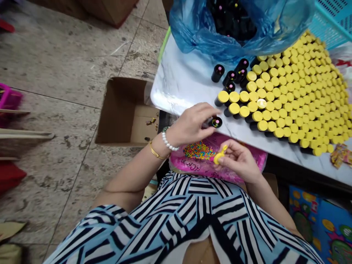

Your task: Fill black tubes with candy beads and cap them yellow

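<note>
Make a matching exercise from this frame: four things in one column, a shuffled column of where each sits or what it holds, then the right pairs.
Things:
1. left hand
2. right hand
3. blue plastic bag
4. cardboard box

Places or states:
A. on the floor beside the white marble-patterned table
B. holding a yellow cap
C. filled with black tubes
D. holding a black tube

Pairs: 1-D, 2-B, 3-C, 4-A

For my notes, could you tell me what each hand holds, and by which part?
Left hand: black tube, by its body. Right hand: yellow cap, by its side.
</note>
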Demonstrator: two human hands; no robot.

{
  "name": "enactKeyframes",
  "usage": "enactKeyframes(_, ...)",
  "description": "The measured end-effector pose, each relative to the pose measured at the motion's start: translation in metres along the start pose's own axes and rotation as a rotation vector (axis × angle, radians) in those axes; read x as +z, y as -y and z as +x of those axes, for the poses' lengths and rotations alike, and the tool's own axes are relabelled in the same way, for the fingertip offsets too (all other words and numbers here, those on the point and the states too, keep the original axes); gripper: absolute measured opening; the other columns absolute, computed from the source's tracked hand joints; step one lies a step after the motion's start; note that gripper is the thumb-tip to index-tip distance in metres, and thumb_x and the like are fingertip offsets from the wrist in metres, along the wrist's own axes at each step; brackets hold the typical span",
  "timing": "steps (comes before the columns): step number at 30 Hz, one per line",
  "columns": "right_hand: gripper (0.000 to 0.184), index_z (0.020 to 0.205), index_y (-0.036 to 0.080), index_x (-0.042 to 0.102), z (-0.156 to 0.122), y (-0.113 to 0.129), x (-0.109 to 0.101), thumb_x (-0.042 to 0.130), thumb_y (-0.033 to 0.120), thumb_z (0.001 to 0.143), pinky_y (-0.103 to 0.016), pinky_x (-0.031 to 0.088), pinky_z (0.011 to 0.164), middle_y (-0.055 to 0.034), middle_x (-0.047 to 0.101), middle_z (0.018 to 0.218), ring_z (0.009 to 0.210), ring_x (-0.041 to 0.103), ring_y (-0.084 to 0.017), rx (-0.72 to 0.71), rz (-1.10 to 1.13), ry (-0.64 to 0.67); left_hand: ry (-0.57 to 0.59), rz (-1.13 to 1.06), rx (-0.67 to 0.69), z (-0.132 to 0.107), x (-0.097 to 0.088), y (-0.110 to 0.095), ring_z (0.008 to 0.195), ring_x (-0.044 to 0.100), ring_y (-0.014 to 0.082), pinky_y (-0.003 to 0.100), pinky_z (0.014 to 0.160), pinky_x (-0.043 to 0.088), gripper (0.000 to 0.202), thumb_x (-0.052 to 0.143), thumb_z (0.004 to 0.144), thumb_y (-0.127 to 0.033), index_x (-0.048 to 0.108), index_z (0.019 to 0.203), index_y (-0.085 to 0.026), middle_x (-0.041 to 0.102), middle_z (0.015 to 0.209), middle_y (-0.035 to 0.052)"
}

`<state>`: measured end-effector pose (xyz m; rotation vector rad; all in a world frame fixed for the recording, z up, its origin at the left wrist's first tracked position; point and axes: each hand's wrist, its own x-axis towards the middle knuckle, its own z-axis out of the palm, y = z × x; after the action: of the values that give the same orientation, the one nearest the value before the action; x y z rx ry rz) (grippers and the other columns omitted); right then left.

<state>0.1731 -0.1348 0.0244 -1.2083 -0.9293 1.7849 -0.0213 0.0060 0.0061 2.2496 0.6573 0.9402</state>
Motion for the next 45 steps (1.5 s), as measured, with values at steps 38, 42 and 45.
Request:
enactKeyframes(38, 0.024, 0.095, 0.026, 0.055, 0.05, 0.011, 0.0, 0.076, 0.035, 0.091, -0.019, 0.056, 0.055, 0.0072, 0.063, 0.075, 0.055, 0.064, -0.007, -0.254, -0.17, -0.512, 0.12, -0.654, -0.546, -0.001, 0.019, -0.034, 0.048, 0.05, 0.0058, 0.019, 0.048, 0.038, 0.026, 0.059, 0.1, -0.034, 0.075, 0.093, -0.015, 0.062, 0.061, -0.0017)
enactKeyframes(42, 0.026, 0.095, 0.027, 0.052, 0.052, 0.007, -0.002, 0.074, 0.04, 0.092, -0.02, 0.054, 0.055, 0.0075, 0.061, 0.074, 0.057, 0.065, -0.008, -0.294, -0.198, -0.486, 0.012, -0.976, -0.754, -0.004, 0.038, -0.03, 0.043, 0.05, 0.0045, 0.017, 0.042, 0.039, 0.025, 0.061, 0.098, -0.032, 0.075, 0.108, -0.013, 0.063, 0.063, -0.001)
enactKeyframes(45, 0.029, 0.094, 0.027, 0.05, 0.052, 0.006, -0.005, 0.074, 0.043, 0.092, -0.02, 0.051, 0.052, 0.0084, 0.06, 0.07, 0.053, 0.062, -0.008, -0.283, -0.189, -0.459, -0.005, -0.945, -0.673, -0.012, 0.045, -0.028, 0.044, 0.053, 0.0053, 0.017, 0.043, 0.042, 0.034, 0.062, 0.099, -0.038, 0.073, 0.119, -0.013, 0.065, 0.064, -0.0008)
